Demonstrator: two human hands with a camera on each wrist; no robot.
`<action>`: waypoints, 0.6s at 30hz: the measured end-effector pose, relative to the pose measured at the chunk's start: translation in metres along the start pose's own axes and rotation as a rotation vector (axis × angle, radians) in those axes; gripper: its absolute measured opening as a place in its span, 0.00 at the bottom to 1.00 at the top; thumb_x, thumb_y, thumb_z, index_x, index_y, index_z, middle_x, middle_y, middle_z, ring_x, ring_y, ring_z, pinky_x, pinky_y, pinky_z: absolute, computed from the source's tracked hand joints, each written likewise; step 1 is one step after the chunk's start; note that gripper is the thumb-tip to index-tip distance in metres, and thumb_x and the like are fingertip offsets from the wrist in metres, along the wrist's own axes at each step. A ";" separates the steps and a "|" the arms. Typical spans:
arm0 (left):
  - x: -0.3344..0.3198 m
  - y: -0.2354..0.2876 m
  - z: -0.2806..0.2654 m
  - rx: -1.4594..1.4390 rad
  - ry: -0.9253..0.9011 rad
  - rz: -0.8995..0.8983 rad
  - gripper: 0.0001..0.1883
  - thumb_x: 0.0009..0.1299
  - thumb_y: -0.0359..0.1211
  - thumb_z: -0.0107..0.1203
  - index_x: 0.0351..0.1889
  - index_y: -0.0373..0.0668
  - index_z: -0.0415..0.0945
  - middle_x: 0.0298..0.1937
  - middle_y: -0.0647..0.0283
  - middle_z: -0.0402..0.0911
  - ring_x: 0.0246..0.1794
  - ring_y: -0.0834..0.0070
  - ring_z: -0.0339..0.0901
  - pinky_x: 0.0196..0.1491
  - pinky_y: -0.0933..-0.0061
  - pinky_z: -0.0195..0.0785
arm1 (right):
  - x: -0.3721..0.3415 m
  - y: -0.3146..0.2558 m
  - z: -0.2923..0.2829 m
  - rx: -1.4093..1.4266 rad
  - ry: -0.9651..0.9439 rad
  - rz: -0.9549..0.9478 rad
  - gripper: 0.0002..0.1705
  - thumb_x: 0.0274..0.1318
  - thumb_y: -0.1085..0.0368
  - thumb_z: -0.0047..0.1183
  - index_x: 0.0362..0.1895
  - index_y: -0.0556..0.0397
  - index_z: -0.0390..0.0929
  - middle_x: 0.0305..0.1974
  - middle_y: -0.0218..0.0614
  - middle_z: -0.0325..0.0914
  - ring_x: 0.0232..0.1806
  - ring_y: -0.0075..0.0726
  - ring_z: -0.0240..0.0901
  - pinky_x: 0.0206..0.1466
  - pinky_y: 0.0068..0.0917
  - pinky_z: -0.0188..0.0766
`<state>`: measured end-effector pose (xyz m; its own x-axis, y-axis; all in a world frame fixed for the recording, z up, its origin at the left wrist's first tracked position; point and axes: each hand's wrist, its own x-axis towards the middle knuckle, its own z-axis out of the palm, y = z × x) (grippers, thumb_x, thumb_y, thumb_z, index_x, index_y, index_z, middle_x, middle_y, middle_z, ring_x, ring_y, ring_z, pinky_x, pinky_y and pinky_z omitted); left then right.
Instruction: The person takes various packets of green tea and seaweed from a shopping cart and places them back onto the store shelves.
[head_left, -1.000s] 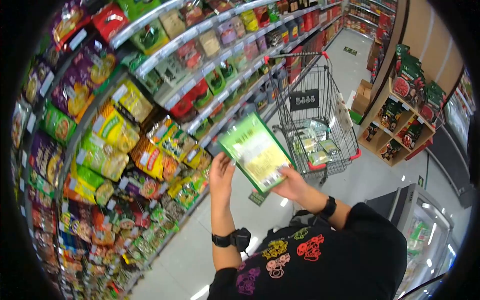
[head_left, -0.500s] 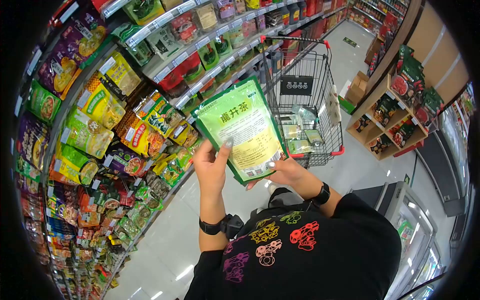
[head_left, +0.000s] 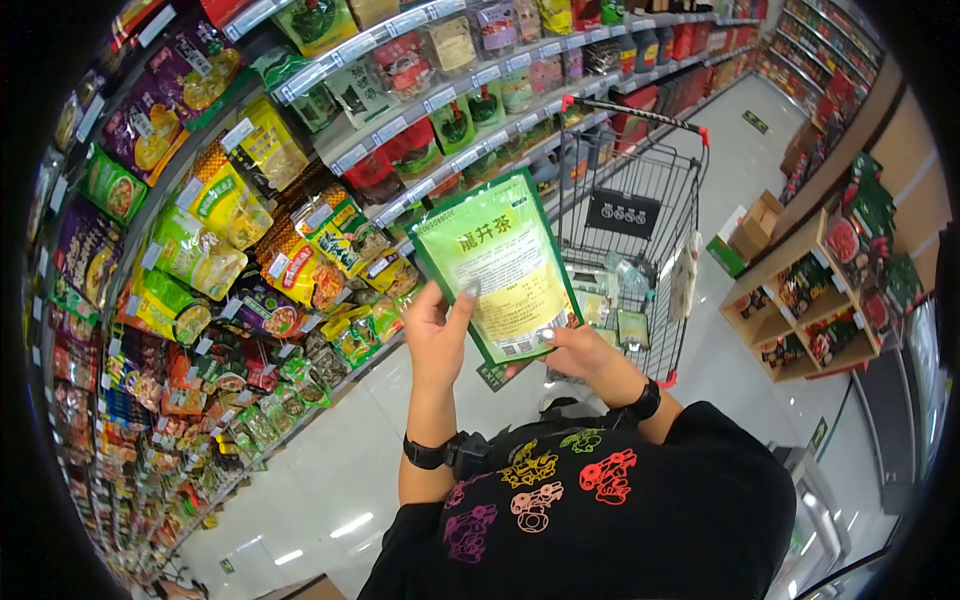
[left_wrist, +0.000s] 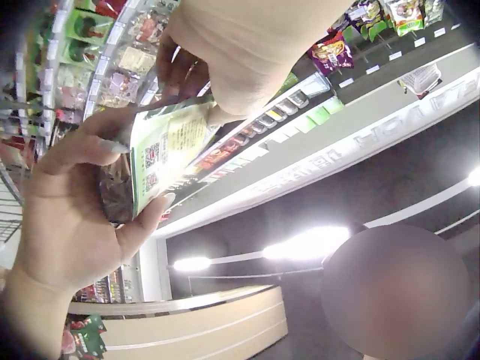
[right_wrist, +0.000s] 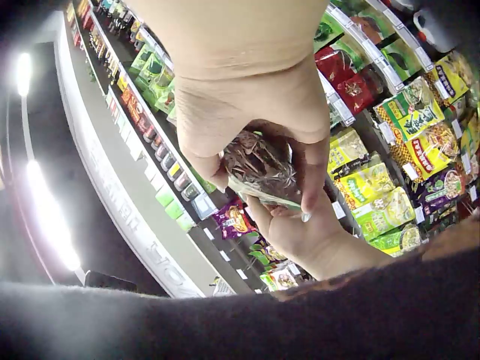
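In the head view both hands hold a flat green bag of Longjing tea (head_left: 505, 275) in front of the chest. Its printed back, with large Chinese characters and a barcode, faces up. The left hand (head_left: 436, 335) grips the left edge, thumb lying over the front and fingers behind. At the lower right corner the right hand (head_left: 580, 352) pinches the bag with its thumb on top. From the left wrist view, a pale label with square codes shows on the bag (left_wrist: 176, 146). Dark contents fill the bag (right_wrist: 259, 169) in the right wrist view, between the two hands.
A wire shopping cart (head_left: 625, 205) stands ahead, with several packets inside. Shelves of bagged foods (head_left: 225, 205) line the left side. To the right are a wooden display stand (head_left: 795, 295), an open cardboard box (head_left: 757, 228) and a glass-lidded freezer (head_left: 815, 515).
The bag has turned its printed face toward the head camera, and its print now reads sharply. Over the last half second the cart and display stand shifted rightward in view; both hands keep their hold.
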<state>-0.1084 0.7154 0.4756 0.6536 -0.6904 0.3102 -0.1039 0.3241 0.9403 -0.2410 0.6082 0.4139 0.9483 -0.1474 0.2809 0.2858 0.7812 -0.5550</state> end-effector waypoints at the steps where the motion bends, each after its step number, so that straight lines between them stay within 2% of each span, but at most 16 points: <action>1: 0.003 -0.005 0.005 -0.013 0.011 0.006 0.15 0.63 0.30 0.51 0.47 0.33 0.68 0.43 0.62 0.74 0.43 0.79 0.68 0.48 0.78 0.59 | 0.001 -0.007 -0.002 0.001 0.030 0.005 0.27 0.53 0.66 0.43 0.58 0.55 0.54 0.53 0.46 0.64 0.50 0.47 0.66 0.44 0.51 0.69; 5: 0.010 -0.023 0.021 0.052 -0.028 -0.003 0.23 0.65 0.32 0.48 0.56 0.35 0.57 0.51 0.59 0.68 0.49 0.75 0.65 0.52 0.74 0.56 | 0.006 -0.021 -0.030 0.042 0.070 0.056 0.25 0.54 0.66 0.42 0.57 0.56 0.55 0.51 0.45 0.66 0.48 0.45 0.67 0.42 0.48 0.70; 8: 0.015 -0.034 0.023 0.212 -0.117 -0.049 0.30 0.65 0.34 0.47 0.61 0.36 0.46 0.55 0.56 0.63 0.54 0.71 0.61 0.55 0.71 0.54 | 0.012 -0.025 -0.041 -0.065 0.075 0.038 0.24 0.54 0.66 0.41 0.57 0.56 0.56 0.49 0.44 0.67 0.48 0.43 0.68 0.42 0.46 0.70; 9: 0.018 -0.034 0.023 0.238 -0.132 -0.073 0.31 0.65 0.34 0.47 0.62 0.36 0.45 0.55 0.55 0.63 0.55 0.71 0.60 0.55 0.70 0.54 | 0.013 -0.026 -0.039 -0.050 0.132 0.049 0.25 0.53 0.69 0.42 0.57 0.57 0.55 0.49 0.43 0.67 0.47 0.42 0.68 0.44 0.40 0.69; 10: 0.021 -0.035 0.023 0.263 -0.148 -0.094 0.32 0.65 0.34 0.47 0.63 0.36 0.43 0.55 0.54 0.63 0.56 0.70 0.60 0.55 0.70 0.53 | 0.016 -0.026 -0.036 -0.247 0.212 0.011 0.26 0.53 0.70 0.42 0.57 0.57 0.54 0.49 0.43 0.67 0.47 0.41 0.68 0.44 0.38 0.69; 12: 0.026 -0.041 0.021 0.234 -0.124 -0.107 0.40 0.62 0.34 0.51 0.63 0.40 0.33 0.58 0.52 0.58 0.57 0.65 0.59 0.55 0.66 0.55 | 0.026 -0.024 -0.031 -0.651 0.372 -0.074 0.27 0.52 0.71 0.43 0.58 0.57 0.54 0.50 0.41 0.66 0.47 0.40 0.69 0.45 0.34 0.69; 13: 0.029 -0.044 0.019 0.219 -0.116 -0.112 0.44 0.61 0.34 0.52 0.64 0.41 0.28 0.59 0.51 0.56 0.57 0.63 0.59 0.54 0.64 0.55 | 0.034 -0.024 -0.028 -0.815 0.375 -0.149 0.33 0.46 0.73 0.48 0.59 0.56 0.53 0.50 0.42 0.66 0.47 0.43 0.68 0.48 0.32 0.66; 15: 0.038 -0.048 0.015 0.160 -0.159 -0.106 0.53 0.57 0.35 0.56 0.64 0.46 0.19 0.63 0.49 0.49 0.58 0.59 0.57 0.55 0.60 0.56 | 0.048 -0.028 -0.022 -1.277 0.318 -0.312 0.37 0.42 0.72 0.50 0.60 0.54 0.53 0.49 0.43 0.66 0.48 0.45 0.66 0.50 0.34 0.63; 16: 0.043 -0.052 0.010 0.172 -0.173 -0.054 0.53 0.56 0.35 0.57 0.63 0.45 0.19 0.63 0.50 0.48 0.59 0.59 0.57 0.55 0.61 0.55 | 0.057 -0.027 -0.020 -1.510 0.283 -0.395 0.38 0.40 0.72 0.52 0.60 0.53 0.53 0.48 0.44 0.66 0.48 0.47 0.65 0.51 0.35 0.62; 17: 0.048 -0.057 0.003 0.184 -0.185 -0.002 0.53 0.56 0.34 0.57 0.63 0.45 0.19 0.63 0.50 0.48 0.59 0.59 0.57 0.56 0.61 0.54 | 0.065 -0.018 -0.021 -1.541 0.282 -0.350 0.42 0.34 0.69 0.55 0.60 0.50 0.54 0.51 0.46 0.62 0.52 0.52 0.58 0.55 0.39 0.56; 18: 0.052 -0.063 -0.007 0.198 -0.195 0.048 0.53 0.55 0.34 0.58 0.63 0.45 0.20 0.63 0.50 0.48 0.59 0.59 0.56 0.57 0.61 0.53 | 0.075 -0.013 -0.016 -1.566 0.243 -0.357 0.43 0.33 0.68 0.56 0.60 0.50 0.54 0.53 0.46 0.59 0.53 0.52 0.56 0.56 0.40 0.55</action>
<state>-0.0624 0.6632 0.4314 0.4898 -0.7950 0.3579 -0.2882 0.2398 0.9271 -0.1715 0.5772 0.4298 0.7614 -0.3817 0.5240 0.1931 -0.6381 -0.7453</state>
